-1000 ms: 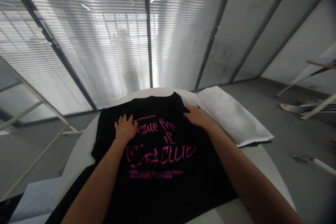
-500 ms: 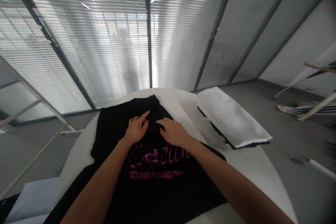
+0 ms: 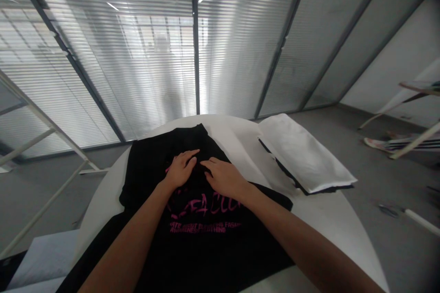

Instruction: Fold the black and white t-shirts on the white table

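A black T-shirt with pink lettering lies spread over the round white table, its far end near the table's back edge. Resting on the upper part of the print is my left hand, fingers stretched forward and thumb apart. Just to its right, my right hand lies on the same shirt, thumb and fingers parted and pointing left. Only a narrow gap separates the two hands. Between and beneath them, part of the lettering is covered. Neither hand visibly grips any fabric.
Folded white cloth lies over something black on the table's right side. A pale metal frame stands at left. Behind the table rises a glass partition with blinds. Papers are at lower left.
My right hand has shifted slightly left, narrowing the gap to my left hand. The left fingers now lie closer together, where one finger pointed out before. The shirt's right sleeve has shifted slightly.
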`<state>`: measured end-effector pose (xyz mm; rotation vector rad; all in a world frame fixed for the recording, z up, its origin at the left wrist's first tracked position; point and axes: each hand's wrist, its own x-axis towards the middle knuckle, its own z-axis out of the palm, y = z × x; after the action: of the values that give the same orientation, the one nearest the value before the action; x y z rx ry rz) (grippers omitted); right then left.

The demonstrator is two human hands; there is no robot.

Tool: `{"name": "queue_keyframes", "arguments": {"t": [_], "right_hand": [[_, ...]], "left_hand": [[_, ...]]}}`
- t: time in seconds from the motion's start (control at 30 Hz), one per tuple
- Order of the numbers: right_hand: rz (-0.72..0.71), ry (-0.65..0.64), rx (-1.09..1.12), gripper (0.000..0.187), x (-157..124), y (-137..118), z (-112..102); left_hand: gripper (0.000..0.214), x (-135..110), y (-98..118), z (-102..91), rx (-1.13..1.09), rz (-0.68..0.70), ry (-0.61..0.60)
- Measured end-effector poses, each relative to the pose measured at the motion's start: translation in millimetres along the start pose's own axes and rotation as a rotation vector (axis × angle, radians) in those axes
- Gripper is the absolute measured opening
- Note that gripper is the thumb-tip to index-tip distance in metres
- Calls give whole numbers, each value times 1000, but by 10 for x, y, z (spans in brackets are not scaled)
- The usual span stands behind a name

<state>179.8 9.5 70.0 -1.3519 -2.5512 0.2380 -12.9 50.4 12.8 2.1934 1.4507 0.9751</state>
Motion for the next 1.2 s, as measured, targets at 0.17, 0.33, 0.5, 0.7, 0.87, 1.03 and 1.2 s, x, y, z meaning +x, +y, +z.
{"name": "queue_keyframes", "arguments": {"t": [0.17,0.33,0.5,0.7,0.87,1.03,1.2], "right_hand": [[10,-34,-20,35,-20,-66,-13],[-19,-66,-45,37,-60,-80,-8],[128,-142,-160,35,-133,-58,-67],[198,-164,-230,20,-187,-58,-220],[76,-139,-148,16,-174,-146,-253],[13,-106,21,12,-53,-319,-318],[-99,-134,305,3,107,-487,-327]], "left_hand": [[45,-12,50,21,65,-79,-59],[44,-8,70,39,143,-109,-106],[40,1,61,79,226,-125,-79],[40,7,80,91,242,-121,-59],[37,28,120,-13,141,-151,-18],[34,64,170,-196,-101,-217,102],[42,84,202,-371,-277,-229,193]]}}
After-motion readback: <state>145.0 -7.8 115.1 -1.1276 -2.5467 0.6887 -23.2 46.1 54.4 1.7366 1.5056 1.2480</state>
